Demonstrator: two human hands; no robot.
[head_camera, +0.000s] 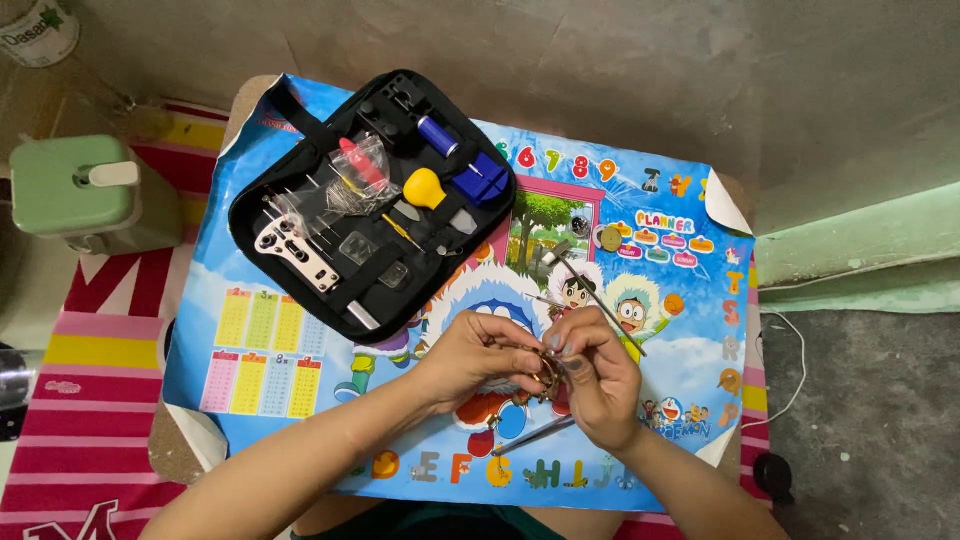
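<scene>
Both hands pinch one small brass watch part (545, 372): left hand (470, 362) steadies, right hand (598, 378) grips. Best held low over mat (660, 300), near tool kit (375, 200).

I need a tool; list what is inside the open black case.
The black case holds a yellow bulb-handled tool, blue tools, a metal wrench and clear bags. Anything beneath the bags is hidden.
</scene>
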